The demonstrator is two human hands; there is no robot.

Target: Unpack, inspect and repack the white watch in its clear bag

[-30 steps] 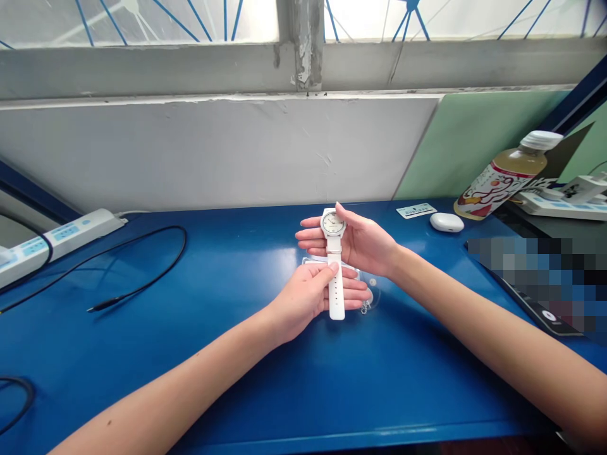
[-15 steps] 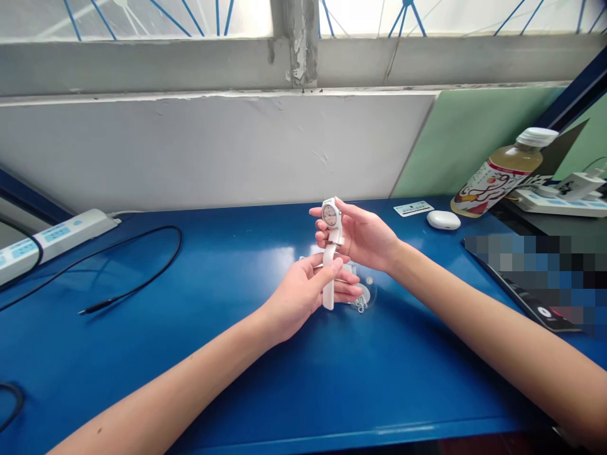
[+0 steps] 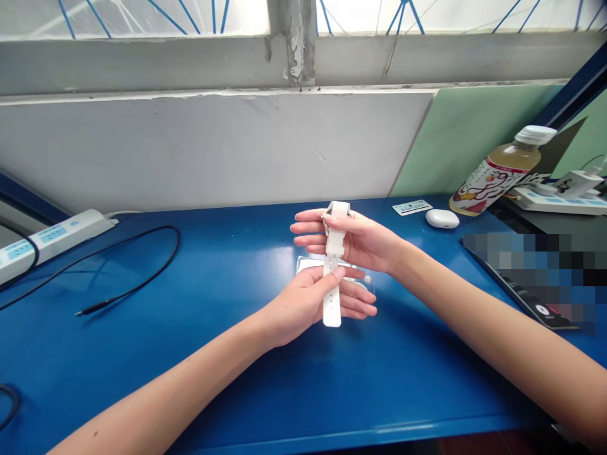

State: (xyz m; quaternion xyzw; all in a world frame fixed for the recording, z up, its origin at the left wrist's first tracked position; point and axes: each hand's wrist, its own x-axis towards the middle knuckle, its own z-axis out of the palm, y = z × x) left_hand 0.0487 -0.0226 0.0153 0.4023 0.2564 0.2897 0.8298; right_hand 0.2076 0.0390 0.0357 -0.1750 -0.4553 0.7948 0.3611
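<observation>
A white wristwatch [image 3: 333, 265] is held upright between both hands above the blue table [image 3: 213, 354]. My right hand [image 3: 360, 240] grips its upper end, with the thumb over the case, so the dial is hidden. My left hand [image 3: 308, 300] pinches the lower strap between thumb and fingers, and the strap end hangs below them. A clear plastic bag [image 3: 306, 264] lies on the table just behind my left hand.
A white power strip [image 3: 47, 237] and a black cable [image 3: 128, 278] lie at the left. At the right are a small white case [image 3: 442, 218], a card [image 3: 411, 207], a tilted drink bottle [image 3: 497, 174], another power strip [image 3: 559, 202] and a dark board [image 3: 535, 303].
The watch has been turned: its dial faced me a second ago and is now hidden behind my right thumb. Both hands have stayed on it, lowering slightly.
</observation>
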